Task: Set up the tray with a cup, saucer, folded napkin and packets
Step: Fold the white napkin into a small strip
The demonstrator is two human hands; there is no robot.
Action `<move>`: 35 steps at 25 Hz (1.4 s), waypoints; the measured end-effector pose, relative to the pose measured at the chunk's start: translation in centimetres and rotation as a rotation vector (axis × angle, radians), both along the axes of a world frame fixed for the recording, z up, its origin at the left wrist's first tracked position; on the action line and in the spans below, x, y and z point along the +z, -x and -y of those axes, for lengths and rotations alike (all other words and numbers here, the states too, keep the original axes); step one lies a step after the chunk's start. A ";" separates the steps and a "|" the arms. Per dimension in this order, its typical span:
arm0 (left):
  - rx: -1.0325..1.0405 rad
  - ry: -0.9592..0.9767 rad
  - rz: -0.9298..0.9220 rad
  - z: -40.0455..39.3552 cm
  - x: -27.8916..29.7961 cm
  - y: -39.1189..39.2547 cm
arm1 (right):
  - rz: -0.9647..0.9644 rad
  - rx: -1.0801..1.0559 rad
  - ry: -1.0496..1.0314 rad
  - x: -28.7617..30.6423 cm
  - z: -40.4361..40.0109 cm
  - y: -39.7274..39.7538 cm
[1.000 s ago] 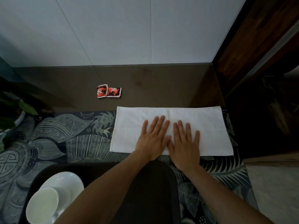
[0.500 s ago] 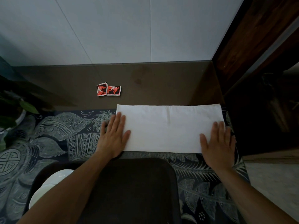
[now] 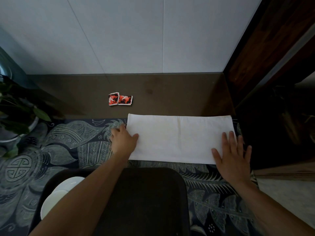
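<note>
- Head view, progress: the white saucer (image 3: 68,183) and the cup (image 3: 51,204), partly hidden by the left forearm, already sit at the left end of the dark tray (image 3: 153,193). The white napkin (image 3: 179,138) lies off the tray on the patterned cloth (image 3: 59,147), a long strip needing more folds, I judge. Two red packets (image 3: 120,99) wait on the bare tabletop beyond.
- Head view, grip: the left hand (image 3: 123,140) pinches the napkin's left edge, thumb on top. The right hand (image 3: 232,155) lies flat, fingers spread, on its right end, clasping nothing.
</note>
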State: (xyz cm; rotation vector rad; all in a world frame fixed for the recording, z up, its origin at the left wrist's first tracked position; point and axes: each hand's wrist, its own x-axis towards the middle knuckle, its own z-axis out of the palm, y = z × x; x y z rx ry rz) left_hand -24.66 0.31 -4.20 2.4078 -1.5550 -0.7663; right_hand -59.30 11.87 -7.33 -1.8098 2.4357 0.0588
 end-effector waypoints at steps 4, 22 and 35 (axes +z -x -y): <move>0.175 -0.171 -0.145 2.5 0.9 0.4 | 0.031 0.017 -0.034 -0.4 -0.7 0.7; -0.114 0.007 -0.737 0.5 9.8 7.2 | 0.058 -0.088 0.020 -0.8 -6.0 1.4; -0.254 -0.080 -0.819 0.5 7.0 26.9 | 0.155 -0.138 0.110 -1.7 -7.0 1.4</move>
